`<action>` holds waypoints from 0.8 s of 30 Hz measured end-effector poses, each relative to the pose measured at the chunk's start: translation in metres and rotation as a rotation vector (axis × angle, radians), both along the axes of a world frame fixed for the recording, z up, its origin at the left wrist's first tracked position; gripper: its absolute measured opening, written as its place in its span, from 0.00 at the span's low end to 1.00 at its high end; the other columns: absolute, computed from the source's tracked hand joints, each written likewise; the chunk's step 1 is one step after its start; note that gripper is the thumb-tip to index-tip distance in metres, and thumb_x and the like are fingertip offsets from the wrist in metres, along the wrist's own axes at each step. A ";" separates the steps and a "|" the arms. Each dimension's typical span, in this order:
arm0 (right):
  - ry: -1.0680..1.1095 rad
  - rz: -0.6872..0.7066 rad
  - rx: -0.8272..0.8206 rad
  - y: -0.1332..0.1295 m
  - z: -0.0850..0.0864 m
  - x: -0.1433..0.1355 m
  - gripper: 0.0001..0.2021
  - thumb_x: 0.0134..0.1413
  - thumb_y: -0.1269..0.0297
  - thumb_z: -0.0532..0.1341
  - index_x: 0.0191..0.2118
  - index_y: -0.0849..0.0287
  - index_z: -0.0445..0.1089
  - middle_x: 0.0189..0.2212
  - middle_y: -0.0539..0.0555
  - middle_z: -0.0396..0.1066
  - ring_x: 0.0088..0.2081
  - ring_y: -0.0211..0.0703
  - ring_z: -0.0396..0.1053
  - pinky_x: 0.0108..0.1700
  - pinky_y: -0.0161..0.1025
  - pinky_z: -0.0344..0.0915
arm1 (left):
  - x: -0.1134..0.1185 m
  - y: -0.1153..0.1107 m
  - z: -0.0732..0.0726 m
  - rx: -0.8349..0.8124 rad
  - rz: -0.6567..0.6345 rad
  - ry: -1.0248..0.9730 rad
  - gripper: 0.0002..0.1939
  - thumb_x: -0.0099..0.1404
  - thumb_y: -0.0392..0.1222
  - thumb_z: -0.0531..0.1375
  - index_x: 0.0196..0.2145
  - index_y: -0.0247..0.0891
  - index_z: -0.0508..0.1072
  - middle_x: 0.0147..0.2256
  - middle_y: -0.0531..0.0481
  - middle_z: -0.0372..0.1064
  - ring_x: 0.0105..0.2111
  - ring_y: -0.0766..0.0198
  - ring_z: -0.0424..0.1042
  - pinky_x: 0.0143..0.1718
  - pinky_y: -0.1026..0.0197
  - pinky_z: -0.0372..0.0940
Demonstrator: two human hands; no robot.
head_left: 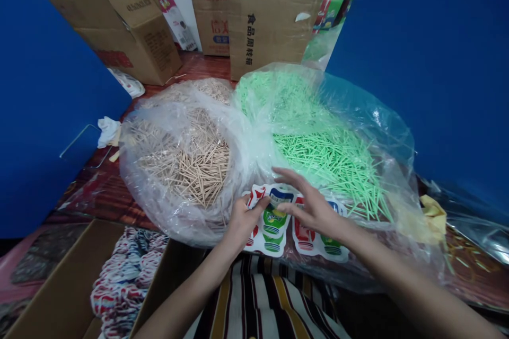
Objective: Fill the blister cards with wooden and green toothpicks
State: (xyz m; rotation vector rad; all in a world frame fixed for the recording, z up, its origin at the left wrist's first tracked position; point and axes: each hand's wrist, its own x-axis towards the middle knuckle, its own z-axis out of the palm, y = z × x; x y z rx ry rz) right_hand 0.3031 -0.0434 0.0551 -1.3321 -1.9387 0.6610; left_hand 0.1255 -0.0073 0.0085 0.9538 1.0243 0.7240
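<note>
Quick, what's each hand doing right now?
Left hand: closed, thumb pressed on a printed card.
Right hand: open, thumb and fingers spread beside that card; whether it touches cannot be told.

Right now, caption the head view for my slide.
Left hand holding a bottle-print card, right hand alongside, before bagged tan sticks and green sticks.
</note>
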 end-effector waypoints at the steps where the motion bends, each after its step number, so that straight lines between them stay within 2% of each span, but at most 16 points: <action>1: 0.022 -0.057 0.054 -0.001 -0.002 0.000 0.27 0.57 0.59 0.59 0.60 0.53 0.51 0.60 0.60 0.56 0.56 0.48 0.61 0.55 0.49 0.62 | 0.000 0.000 0.002 -0.011 0.009 -0.013 0.19 0.53 0.50 0.65 0.38 0.32 0.76 0.33 0.46 0.77 0.32 0.58 0.75 0.33 0.61 0.68; 3: -0.010 -0.083 0.148 -0.001 -0.007 0.001 0.19 0.56 0.61 0.60 0.52 0.55 0.59 0.57 0.60 0.59 0.55 0.49 0.61 0.54 0.49 0.62 | 0.000 0.000 0.005 -0.008 0.028 -0.019 0.18 0.53 0.50 0.65 0.36 0.33 0.76 0.32 0.46 0.77 0.32 0.59 0.75 0.33 0.62 0.68; 6: -0.115 0.012 0.184 -0.001 -0.012 0.002 0.12 0.55 0.61 0.61 0.44 0.57 0.64 0.48 0.60 0.67 0.51 0.50 0.64 0.51 0.49 0.63 | 0.001 0.001 0.011 0.020 0.056 0.001 0.18 0.51 0.49 0.66 0.34 0.32 0.76 0.31 0.46 0.77 0.30 0.59 0.74 0.31 0.62 0.68; 8: -0.077 -0.020 0.144 -0.003 -0.010 0.001 0.14 0.55 0.61 0.61 0.46 0.58 0.64 0.45 0.59 0.69 0.48 0.48 0.66 0.49 0.46 0.65 | 0.001 -0.001 0.014 0.024 0.064 0.015 0.18 0.51 0.48 0.66 0.34 0.31 0.76 0.30 0.46 0.77 0.29 0.59 0.74 0.32 0.62 0.69; 11: 0.103 -0.144 0.083 -0.011 -0.002 -0.005 0.23 0.54 0.60 0.62 0.54 0.57 0.58 0.47 0.58 0.67 0.47 0.44 0.67 0.48 0.43 0.66 | -0.002 -0.007 0.014 -0.011 0.057 0.055 0.20 0.50 0.50 0.66 0.35 0.30 0.76 0.27 0.47 0.76 0.26 0.58 0.74 0.29 0.61 0.69; 12: 0.142 -0.120 0.100 -0.014 0.000 -0.007 0.26 0.52 0.59 0.63 0.55 0.57 0.57 0.48 0.58 0.67 0.48 0.44 0.67 0.49 0.43 0.66 | -0.003 -0.008 0.012 -0.019 0.050 0.084 0.21 0.49 0.50 0.67 0.35 0.30 0.76 0.26 0.47 0.76 0.25 0.58 0.74 0.27 0.61 0.69; 14: 0.141 -0.051 0.150 -0.017 0.001 -0.010 0.22 0.52 0.58 0.64 0.51 0.58 0.62 0.44 0.57 0.69 0.47 0.43 0.67 0.49 0.42 0.66 | -0.003 -0.009 0.007 -0.014 0.066 0.121 0.23 0.47 0.52 0.68 0.36 0.30 0.75 0.25 0.48 0.75 0.24 0.59 0.74 0.25 0.62 0.69; 15: 0.141 -0.067 0.179 -0.018 0.001 -0.010 0.19 0.54 0.59 0.62 0.49 0.59 0.63 0.43 0.57 0.69 0.46 0.42 0.67 0.49 0.41 0.66 | -0.002 -0.009 0.005 -0.014 0.068 0.124 0.24 0.46 0.51 0.68 0.35 0.30 0.75 0.25 0.49 0.75 0.24 0.59 0.74 0.25 0.62 0.69; 18: 0.148 -0.205 0.242 -0.021 -0.003 -0.009 0.20 0.55 0.59 0.61 0.51 0.61 0.61 0.45 0.57 0.68 0.46 0.40 0.66 0.48 0.40 0.66 | 0.003 -0.011 0.005 -0.069 0.032 0.062 0.25 0.47 0.51 0.68 0.40 0.33 0.75 0.27 0.50 0.76 0.26 0.58 0.75 0.28 0.60 0.71; 20: 0.151 -0.248 0.249 -0.024 -0.005 -0.009 0.22 0.54 0.58 0.62 0.52 0.61 0.60 0.45 0.57 0.68 0.44 0.38 0.67 0.46 0.39 0.67 | 0.006 -0.014 0.010 -0.109 0.027 0.019 0.26 0.48 0.51 0.68 0.42 0.35 0.74 0.28 0.49 0.77 0.27 0.58 0.76 0.29 0.59 0.72; 24: 0.129 -0.164 0.285 -0.027 -0.010 -0.008 0.16 0.55 0.58 0.61 0.45 0.62 0.64 0.42 0.57 0.69 0.46 0.39 0.66 0.48 0.39 0.66 | 0.005 -0.017 0.011 -0.108 0.023 0.005 0.25 0.47 0.49 0.69 0.41 0.35 0.74 0.28 0.49 0.76 0.28 0.57 0.76 0.29 0.59 0.72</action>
